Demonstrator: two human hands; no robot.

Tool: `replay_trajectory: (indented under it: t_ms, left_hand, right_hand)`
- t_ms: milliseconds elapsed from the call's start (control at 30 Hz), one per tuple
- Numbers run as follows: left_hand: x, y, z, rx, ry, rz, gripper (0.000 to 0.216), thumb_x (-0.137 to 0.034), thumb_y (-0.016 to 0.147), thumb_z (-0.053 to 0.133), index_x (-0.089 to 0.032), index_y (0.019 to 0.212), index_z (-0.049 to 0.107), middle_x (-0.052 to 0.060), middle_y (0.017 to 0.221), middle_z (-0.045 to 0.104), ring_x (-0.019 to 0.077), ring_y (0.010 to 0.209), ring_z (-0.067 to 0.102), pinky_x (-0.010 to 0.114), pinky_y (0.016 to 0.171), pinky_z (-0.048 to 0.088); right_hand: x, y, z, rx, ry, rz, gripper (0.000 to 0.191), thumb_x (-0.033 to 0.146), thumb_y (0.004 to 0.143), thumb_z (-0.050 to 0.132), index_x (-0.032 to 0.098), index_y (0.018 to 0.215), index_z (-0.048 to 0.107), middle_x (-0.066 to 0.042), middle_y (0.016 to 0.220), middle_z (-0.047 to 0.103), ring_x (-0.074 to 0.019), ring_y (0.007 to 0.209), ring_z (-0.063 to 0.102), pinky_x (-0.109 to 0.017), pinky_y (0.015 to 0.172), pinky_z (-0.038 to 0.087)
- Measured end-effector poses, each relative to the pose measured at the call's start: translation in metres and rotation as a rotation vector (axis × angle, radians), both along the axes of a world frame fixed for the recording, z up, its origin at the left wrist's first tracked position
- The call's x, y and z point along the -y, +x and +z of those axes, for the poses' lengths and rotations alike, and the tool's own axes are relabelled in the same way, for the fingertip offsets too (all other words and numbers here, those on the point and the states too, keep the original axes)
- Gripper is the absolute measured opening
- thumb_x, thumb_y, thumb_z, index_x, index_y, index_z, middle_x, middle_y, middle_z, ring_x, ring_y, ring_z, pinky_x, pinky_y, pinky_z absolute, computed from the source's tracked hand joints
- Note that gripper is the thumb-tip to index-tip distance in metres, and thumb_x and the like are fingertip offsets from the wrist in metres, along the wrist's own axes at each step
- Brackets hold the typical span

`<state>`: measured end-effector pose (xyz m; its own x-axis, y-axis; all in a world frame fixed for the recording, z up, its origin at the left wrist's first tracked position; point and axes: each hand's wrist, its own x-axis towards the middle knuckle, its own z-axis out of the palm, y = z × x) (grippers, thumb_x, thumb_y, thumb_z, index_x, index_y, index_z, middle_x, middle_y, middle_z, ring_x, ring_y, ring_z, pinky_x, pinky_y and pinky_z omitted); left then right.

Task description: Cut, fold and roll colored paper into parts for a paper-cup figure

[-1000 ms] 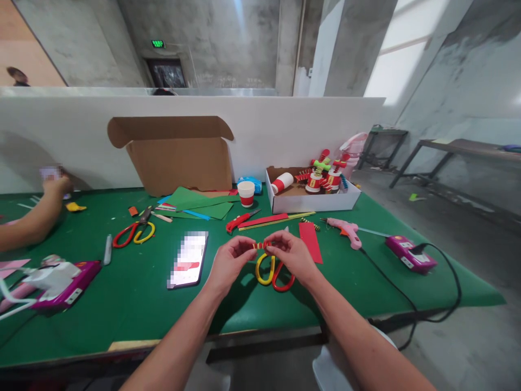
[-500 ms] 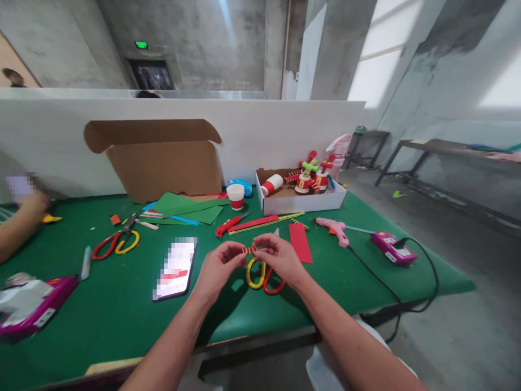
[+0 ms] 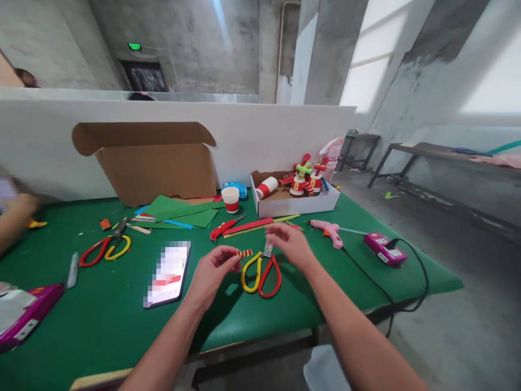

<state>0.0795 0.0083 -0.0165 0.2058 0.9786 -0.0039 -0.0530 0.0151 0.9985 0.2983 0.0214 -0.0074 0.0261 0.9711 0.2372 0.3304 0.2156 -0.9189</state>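
My left hand (image 3: pixel 214 270) pinches a small red-and-yellow folded paper spring (image 3: pixel 245 253) by its left end, with the other end sticking out freely. My right hand (image 3: pixel 292 245) is apart from the spring, its fingers loosely bent with nothing visible in them. It hovers over the blades of a pair of scissors (image 3: pixel 267 251), whose yellow and red handles point toward me. Behind that hand lie a red paper strip (image 3: pixel 248 227), thin yellow strips (image 3: pixel 286 218) and another folded spring (image 3: pixel 296 226), partly covered.
A phone (image 3: pixel 169 274) lies left of my hands, and a second pair of scissors (image 3: pixel 116 239) beyond it. Red-handled cutters (image 3: pixel 223 228), a paper cup (image 3: pixel 230 200) and a white box (image 3: pixel 297 206) of crafts stand behind. A corded pink glue gun (image 3: pixel 331 232) is right. Another person's arm (image 3: pixel 18 220) shows left.
My right hand has let go of the folded paper spring and moved right and slightly up. The left hand keeps the spring. The scissors are now less covered, and the view has shifted slightly.
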Motion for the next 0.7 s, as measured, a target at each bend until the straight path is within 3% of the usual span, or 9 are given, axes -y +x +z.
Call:
replay_trajectory:
  t_ms: [67, 100, 133, 267, 467, 700]
  left_hand:
    - [-0.001, -0.001, 0.001, 0.004, -0.012, 0.006, 0.037, -0.045, 0.062, 0.075, -0.016, 0.082, 0.063, 0.000, 0.069, 0.065, 0.0134, 0.063, 0.060, 0.026, 0.064, 0.048]
    - [-0.001, -0.001, 0.001, 0.006, -0.020, 0.004, 0.036, -0.044, 0.062, 0.075, -0.016, 0.082, 0.063, 0.000, 0.068, 0.065, 0.0130, 0.062, 0.060, 0.025, 0.064, 0.048]
    - [-0.001, 0.000, 0.001, 0.006, -0.031, 0.001, 0.035, -0.043, 0.062, 0.076, -0.016, 0.081, 0.063, 0.000, 0.067, 0.065, 0.0127, 0.061, 0.060, 0.025, 0.063, 0.048]
    - [0.001, 0.005, 0.000, 0.009, -0.060, -0.036, 0.031, -0.040, 0.062, 0.075, -0.016, 0.077, 0.063, -0.001, 0.065, 0.064, 0.0123, 0.059, 0.059, 0.025, 0.060, 0.049]
    - [0.005, 0.015, -0.006, -0.003, -0.082, -0.096, 0.029, -0.038, 0.062, 0.075, -0.016, 0.077, 0.062, 0.000, 0.065, 0.065, 0.0125, 0.057, 0.060, 0.024, 0.056, 0.048]
    - [0.003, 0.012, -0.015, -0.117, 0.020, -0.059, 0.024, -0.037, 0.065, 0.068, -0.018, 0.078, 0.062, -0.001, 0.064, 0.063, 0.0126, 0.057, 0.059, 0.024, 0.056, 0.048]
  right_hand:
    - [-0.013, 0.033, 0.006, 0.410, -0.021, -0.287, 0.023, 0.022, 0.082, 0.056, 0.020, 0.101, 0.068, -0.006, 0.100, 0.071, -0.0188, 0.089, 0.065, -0.032, 0.083, 0.050]
    - [-0.018, 0.049, 0.007, 0.686, -0.098, -0.377, 0.025, 0.017, 0.083, 0.053, 0.019, 0.102, 0.068, -0.007, 0.103, 0.071, -0.0198, 0.094, 0.064, -0.033, 0.086, 0.048]
    - [-0.022, 0.062, 0.008, 0.769, -0.134, -0.402, 0.026, 0.012, 0.080, 0.054, 0.016, 0.102, 0.068, -0.012, 0.105, 0.070, -0.0235, 0.098, 0.064, -0.036, 0.089, 0.046]
    - [-0.029, 0.084, -0.002, 0.912, -0.182, -0.370, 0.034, 0.005, 0.074, 0.056, 0.015, 0.103, 0.070, -0.014, 0.107, 0.070, -0.0273, 0.104, 0.062, -0.037, 0.092, 0.043]
    - [-0.034, 0.074, -0.012, 1.012, -0.218, -0.320, 0.031, 0.012, 0.083, 0.049, 0.014, 0.107, 0.068, -0.013, 0.110, 0.070, -0.0264, 0.104, 0.062, -0.032, 0.084, 0.044]
    - [-0.037, 0.072, -0.008, 1.040, -0.261, -0.412, 0.022, 0.020, 0.085, 0.052, 0.014, 0.102, 0.066, -0.013, 0.099, 0.071, -0.0251, 0.093, 0.065, -0.029, 0.073, 0.043]
